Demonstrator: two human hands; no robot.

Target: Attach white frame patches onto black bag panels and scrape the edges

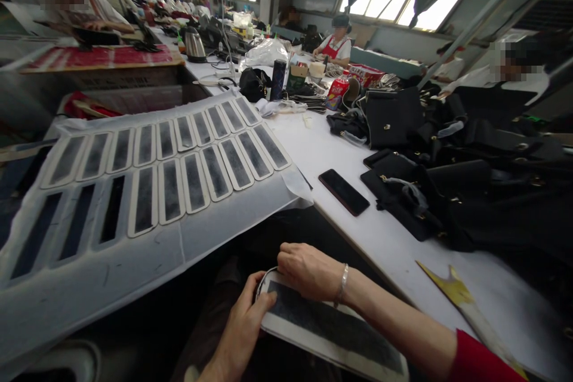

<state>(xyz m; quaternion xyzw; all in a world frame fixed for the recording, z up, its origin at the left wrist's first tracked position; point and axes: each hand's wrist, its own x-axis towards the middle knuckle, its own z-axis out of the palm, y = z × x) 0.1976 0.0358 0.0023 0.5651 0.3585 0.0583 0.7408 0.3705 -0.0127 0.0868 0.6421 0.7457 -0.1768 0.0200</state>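
Observation:
A long rounded panel [340,331] with a pale border and a dark grey middle lies tilted over my lap. My left hand [245,316] grips its near rounded end, thumb on top and fingers under the edge. Over the same end, my right hand [308,270] is closed, fingers curled down at the rim; a bracelet circles the wrist. What its fingertips pinch is hidden. A thin dark edging curves round the panel's end between the hands. Similar panels [172,191] lie in two rows on a translucent sheet [201,245] at the left.
A phone [344,192] lies on the white table [308,149]. Black bags [465,191] are heaped at the right, near a yellow-ended tool [452,289]. A red can [336,93], a dark cylinder [278,79] and a kettle [194,45] stand farther back. Other people sit around.

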